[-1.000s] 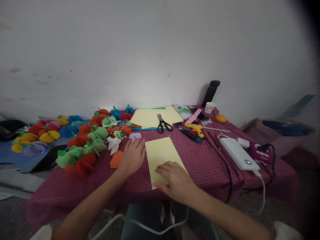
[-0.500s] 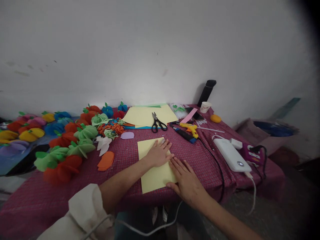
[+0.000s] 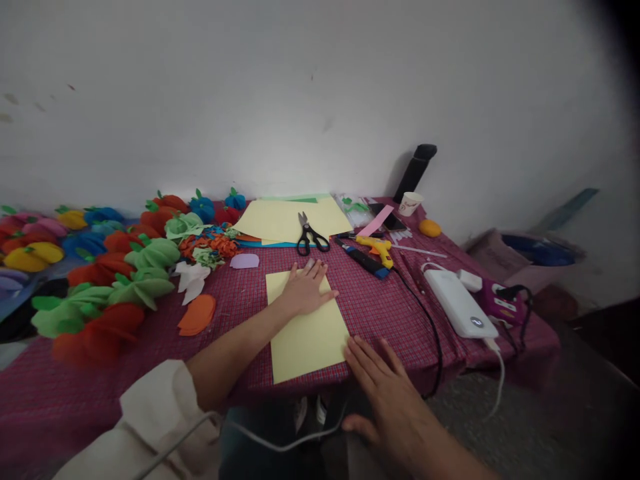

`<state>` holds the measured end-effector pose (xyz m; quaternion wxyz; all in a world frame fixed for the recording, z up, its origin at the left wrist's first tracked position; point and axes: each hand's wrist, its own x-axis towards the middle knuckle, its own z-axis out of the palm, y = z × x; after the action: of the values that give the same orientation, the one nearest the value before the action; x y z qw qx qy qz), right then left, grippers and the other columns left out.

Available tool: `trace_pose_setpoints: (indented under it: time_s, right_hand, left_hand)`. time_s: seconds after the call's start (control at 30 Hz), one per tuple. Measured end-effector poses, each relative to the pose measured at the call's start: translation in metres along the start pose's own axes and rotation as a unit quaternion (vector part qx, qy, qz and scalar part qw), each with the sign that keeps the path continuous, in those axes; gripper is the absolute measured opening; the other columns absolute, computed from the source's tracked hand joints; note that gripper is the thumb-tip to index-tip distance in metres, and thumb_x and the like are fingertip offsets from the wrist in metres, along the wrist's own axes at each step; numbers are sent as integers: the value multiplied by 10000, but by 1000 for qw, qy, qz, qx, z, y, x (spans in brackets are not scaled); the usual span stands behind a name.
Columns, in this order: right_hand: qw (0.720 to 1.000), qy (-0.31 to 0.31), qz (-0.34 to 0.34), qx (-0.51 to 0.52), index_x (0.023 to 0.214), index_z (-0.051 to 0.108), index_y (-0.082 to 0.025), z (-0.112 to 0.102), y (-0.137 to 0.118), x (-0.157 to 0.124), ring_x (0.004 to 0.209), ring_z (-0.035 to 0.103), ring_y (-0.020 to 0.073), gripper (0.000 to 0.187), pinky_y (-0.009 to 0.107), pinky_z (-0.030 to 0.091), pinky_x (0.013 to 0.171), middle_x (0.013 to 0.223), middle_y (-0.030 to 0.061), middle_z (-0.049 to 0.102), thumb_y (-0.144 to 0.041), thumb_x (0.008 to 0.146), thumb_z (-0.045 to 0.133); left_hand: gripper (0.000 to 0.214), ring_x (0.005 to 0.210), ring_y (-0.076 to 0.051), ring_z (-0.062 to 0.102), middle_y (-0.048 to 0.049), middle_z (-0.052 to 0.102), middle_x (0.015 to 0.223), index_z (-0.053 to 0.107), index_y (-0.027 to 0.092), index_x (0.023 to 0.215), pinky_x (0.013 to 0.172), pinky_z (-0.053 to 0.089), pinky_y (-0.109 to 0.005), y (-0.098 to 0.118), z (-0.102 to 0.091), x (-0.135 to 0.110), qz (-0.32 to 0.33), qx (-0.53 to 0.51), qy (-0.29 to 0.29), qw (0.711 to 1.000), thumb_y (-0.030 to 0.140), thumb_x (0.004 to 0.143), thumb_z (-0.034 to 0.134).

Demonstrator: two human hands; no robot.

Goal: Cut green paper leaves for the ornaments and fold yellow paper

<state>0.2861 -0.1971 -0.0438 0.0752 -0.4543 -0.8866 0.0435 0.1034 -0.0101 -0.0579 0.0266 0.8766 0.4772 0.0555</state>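
A pale yellow sheet lies on the checked red tablecloth near the front edge. Flat on its upper part rests my left hand, fingers spread. My right hand is at the sheet's lower right corner, its fingers stretched out and the fingertips by the edge; whether they touch the paper I cannot tell. Beyond the sheet, black-handled scissors lie on a stack of larger coloured sheets. A yellow glue gun and a blue-black cutter-like tool lie to the right.
Several coloured pumpkin shapes crowd the left side, beside orange cut-outs and a lilac piece. On the right are a white power bank, a purple power strip, a paper cup and a trailing black cord.
My right hand has slid down along the sheet's right edge toward its near corner. My left hand stays on the upper part, fingers more spread. The view has shifted slightly.
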Motion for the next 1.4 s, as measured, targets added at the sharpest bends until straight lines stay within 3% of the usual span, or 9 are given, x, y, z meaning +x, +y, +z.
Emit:
trace_pose_setpoints:
  time_s: [0.23,0.37,0.47,0.63,0.73,0.87,1.07,1.23,1.4]
  right_hand:
    - [1000,7,-15,-9,1396,175,-140,0,0,-7,1285,278,282,809,538,170,1034,1395,135,325,-592,778,439]
    - [999,15,-21,-27,1385,222,-144,-1,-1,-6,1277,296,271,764,536,185,1028,1381,134,353,-574,790,436]
    - [999,18,-21,-38,1372,262,-145,-4,-2,-4,1266,314,274,739,536,203,1018,1363,143,381,-570,793,436]
    - [999,9,-20,-45,1339,339,-161,-9,-2,-1,1226,371,281,691,542,209,1007,1339,136,418,-578,795,425]
    - [999,5,-26,-46,1341,338,-177,-11,1,0,1218,381,283,681,546,212,1003,1331,130,432,-577,796,424]
    - [998,-12,-28,-53,1353,312,-178,-10,2,0,1226,369,287,694,555,206,1000,1348,126,409,-581,797,416]
    - [998,-33,-38,-39,1332,356,-195,-17,10,2,1222,377,287,656,565,204,1003,1320,124,447,-550,790,460]
    - [1000,-4,-26,1,1221,494,-235,-40,25,39,1192,431,226,382,515,266,1010,1235,83,538,-351,864,420]
    - [996,86,-12,14,1305,386,-146,-36,19,114,1267,329,194,438,421,310,1020,1344,115,415,-305,903,318]
  left_hand:
    - [778,1326,-312,123,-91,219,1452,227,175,1383,1035,57,-543,4,-5,-2,-31,-5,3,999,666,786,143]
    - [679,1321,-305,147,-104,250,1440,291,177,1360,1048,13,-514,4,-13,-15,-45,23,58,997,591,833,180]
    - [589,1325,-280,152,-87,247,1443,313,204,1347,1056,23,-494,5,-23,-44,-27,34,67,997,522,854,261]
    - [512,1332,-228,158,-41,248,1447,292,269,1347,1068,49,-456,13,-34,-121,71,16,32,997,456,871,306]
    - [447,1309,-210,239,-33,300,1426,318,303,1330,1061,96,-456,9,-34,-157,50,-7,5,999,402,898,264]
    - [465,1301,-226,256,-38,283,1433,313,323,1331,1053,98,-483,-5,-33,-176,36,-16,-8,999,438,880,307]
    - [497,1309,-230,236,-44,270,1437,290,318,1341,1052,100,-488,-10,-36,-184,47,-15,-16,999,447,865,346]
    - [492,1303,-234,247,-40,281,1433,294,322,1339,1051,107,-490,-10,-35,-186,48,-20,-2,999,437,864,354]
    - [502,1307,-240,239,-40,270,1437,286,321,1342,1049,119,-494,-11,-34,-186,50,-28,7,998,452,862,347]
